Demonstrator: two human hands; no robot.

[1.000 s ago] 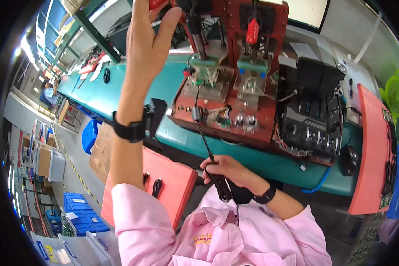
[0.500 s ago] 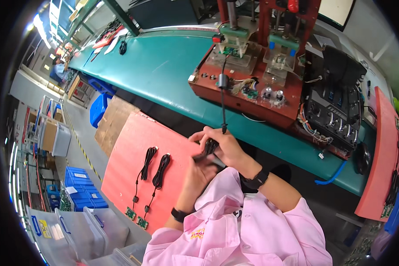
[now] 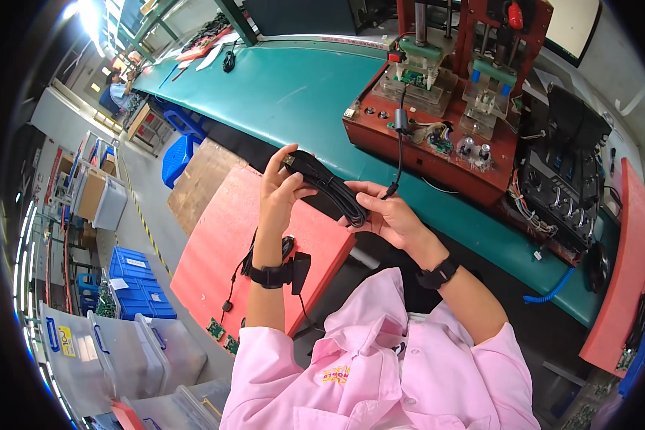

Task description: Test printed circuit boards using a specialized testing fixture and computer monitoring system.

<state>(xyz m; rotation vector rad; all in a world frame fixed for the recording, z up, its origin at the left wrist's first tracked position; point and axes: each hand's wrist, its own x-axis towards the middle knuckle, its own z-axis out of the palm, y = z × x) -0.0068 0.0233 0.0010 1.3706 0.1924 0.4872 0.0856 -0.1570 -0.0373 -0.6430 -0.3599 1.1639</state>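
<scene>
A looped black cable bundle [image 3: 326, 188] hangs between my two hands, above the far edge of a pink foam board [image 3: 197, 269]. My left hand [image 3: 279, 186] pinches its far-left end, where a metal plug [image 3: 289, 160] shows by the fingers. At the near-right end, the fingers of my right hand [image 3: 388, 215] close round the loops. From there a single strand rises through a ferrite bead [image 3: 400, 120] to a small green circuit board [image 3: 413, 77] in the red test fixture [image 3: 416, 154]. Another cable [image 3: 288, 247] and green boards [image 3: 216, 329] lie on the foam, partly behind my left forearm.
A green workbench [image 3: 287, 93] runs along the far side. Right of the fixture sits a black device with levers [image 3: 552, 186], near a second pink board [image 3: 616, 279]. Blue crates [image 3: 140, 287] and clear bins [image 3: 125, 351] stand at lower left. A person sits far off.
The cable bundle, bunched at my hands before, is now raised and stretched out lengthwise. My left hand has moved up and away from me to its far end. The view has shifted slightly.
</scene>
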